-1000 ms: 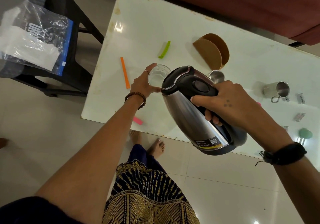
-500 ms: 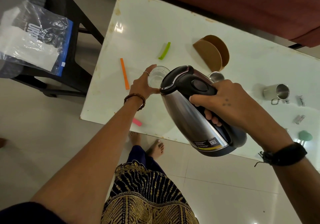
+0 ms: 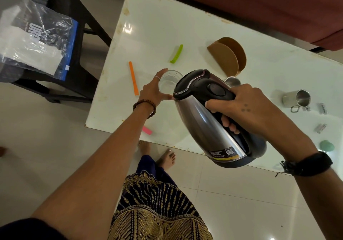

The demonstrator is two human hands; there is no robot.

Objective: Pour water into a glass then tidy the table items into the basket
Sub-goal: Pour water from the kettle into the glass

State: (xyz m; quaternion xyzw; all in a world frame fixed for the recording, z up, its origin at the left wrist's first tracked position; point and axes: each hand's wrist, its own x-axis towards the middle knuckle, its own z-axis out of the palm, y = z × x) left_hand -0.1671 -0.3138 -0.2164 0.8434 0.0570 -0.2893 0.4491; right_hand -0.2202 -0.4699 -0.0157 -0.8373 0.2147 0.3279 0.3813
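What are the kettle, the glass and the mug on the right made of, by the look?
Kettle: polished metal body, likely stainless steel, mirror reflections; lid and handle matte black, probably plastic.
Glass: clear, table shows through; glass or clear plastic, can't tell.
Mug: bare silvery metal, brushed sheen, probably steel.

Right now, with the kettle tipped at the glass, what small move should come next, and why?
Probably keep tipping the kettle gently: the right hand grips its handle, its spout is at the glass, which the left hand steadies. How full the glass is, I cannot tell.

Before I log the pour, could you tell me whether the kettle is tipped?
Tipped: the kettle leans spout-down toward the glass.
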